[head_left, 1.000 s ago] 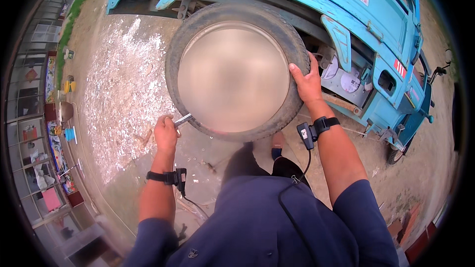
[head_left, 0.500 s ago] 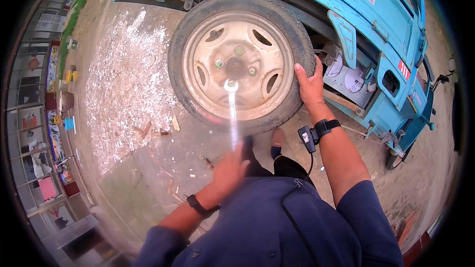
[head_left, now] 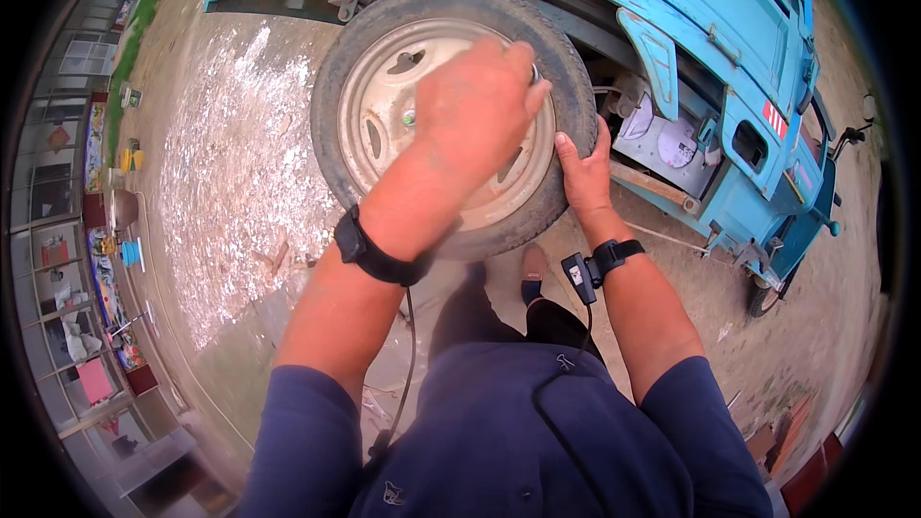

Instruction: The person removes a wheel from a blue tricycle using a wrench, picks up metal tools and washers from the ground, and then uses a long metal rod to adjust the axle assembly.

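- The left hand (head_left: 480, 101) is up over the hub of the wheel (head_left: 451, 110), fingers curled in at about the centre of the pale steel rim (head_left: 379, 129); something small and metallic peeks out at its two o'clock edge, but what the grip has closed on I cannot tell, the back of the hand hides it.
- The right hand (head_left: 583, 173) lies flat on the tyre (head_left: 336, 149) at four o'clock of the wheel, fingers spread and pressed against the rubber, bracing it, holding nothing.
- The wheel stands upright on the ground, leaning in close to the blue truck (head_left: 691, 48), just ahead of the person's shoe (head_left: 532, 264).
- My read: this is hub work, a fastener or fitting being set or turned by hand while the other hand steadies the wheel.
- The next move looks to call for a firm, square twist at the hub with the tyre kept from rolling.
- Containers: none within reach; the truck's open body at two o'clock shows pale round parts (head_left: 662, 134) inside, too unclear to name.
- Pale debris (head_left: 230, 173) litters the ground at nine o'clock.
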Available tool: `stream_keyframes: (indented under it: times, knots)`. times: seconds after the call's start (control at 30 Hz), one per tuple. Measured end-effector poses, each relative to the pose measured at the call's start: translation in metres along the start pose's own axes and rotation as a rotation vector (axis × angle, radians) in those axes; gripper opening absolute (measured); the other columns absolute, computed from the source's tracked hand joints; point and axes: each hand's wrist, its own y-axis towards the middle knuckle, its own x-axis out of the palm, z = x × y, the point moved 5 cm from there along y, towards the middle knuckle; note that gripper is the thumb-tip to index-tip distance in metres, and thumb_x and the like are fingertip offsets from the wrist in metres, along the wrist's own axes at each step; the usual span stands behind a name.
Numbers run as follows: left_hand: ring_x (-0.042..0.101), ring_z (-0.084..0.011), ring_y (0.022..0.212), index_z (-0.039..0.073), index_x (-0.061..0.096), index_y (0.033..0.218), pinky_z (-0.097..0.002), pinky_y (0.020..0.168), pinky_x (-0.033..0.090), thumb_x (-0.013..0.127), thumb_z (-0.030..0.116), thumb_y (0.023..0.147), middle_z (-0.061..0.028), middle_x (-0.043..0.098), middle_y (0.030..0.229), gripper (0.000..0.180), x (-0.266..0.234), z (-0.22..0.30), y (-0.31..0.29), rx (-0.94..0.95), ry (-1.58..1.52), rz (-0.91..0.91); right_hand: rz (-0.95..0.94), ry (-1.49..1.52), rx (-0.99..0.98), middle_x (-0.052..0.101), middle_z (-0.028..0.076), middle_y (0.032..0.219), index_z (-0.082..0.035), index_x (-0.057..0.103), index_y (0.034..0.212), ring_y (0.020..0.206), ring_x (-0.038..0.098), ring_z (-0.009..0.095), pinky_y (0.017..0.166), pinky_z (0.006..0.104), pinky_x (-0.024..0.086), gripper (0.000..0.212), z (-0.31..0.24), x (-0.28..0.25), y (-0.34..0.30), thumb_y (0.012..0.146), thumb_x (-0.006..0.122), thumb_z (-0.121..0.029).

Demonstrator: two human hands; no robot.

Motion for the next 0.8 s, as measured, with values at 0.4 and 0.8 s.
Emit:
stream_keyframes:
  times: [0.4, 0.8]
  knots:
    - [0.067, -0.0127, 0.065, -0.003, 0.058, 0.111, -0.0224, 0.046, 0.044, 0.066, 0.037, 0.095, -0.0081, 0.068, 0.080, 0.044, -0.042, -0.231, -0.123, -0.966, -0.632, 0.090, 0.007, 0.055, 0.055, 0.045, 0.024, 0.143, 0.002, 0.034, 0.147, 0.132, 0.046, 0.033, 0.111, 0.0393, 0.036, 0.089, 0.002, -0.001, -0.002, 0.083, 0.077, -0.041]
    - [0.063, -0.0131, 0.059, 0.001, 0.061, 0.110, -0.0225, 0.046, 0.042, 0.050, 0.019, 0.097, -0.0053, 0.062, 0.077, 0.025, 0.012, -0.223, -0.278, -1.432, -0.917, -0.032, 0.013, -0.012, 0.039, 0.046, 0.023, 0.142, 0.005, 0.033, 0.146, 0.130, 0.047, 0.030, 0.110, 0.0384, 0.036, 0.088, 0.001, -0.003, 0.007, 0.084, 0.075, -0.042]
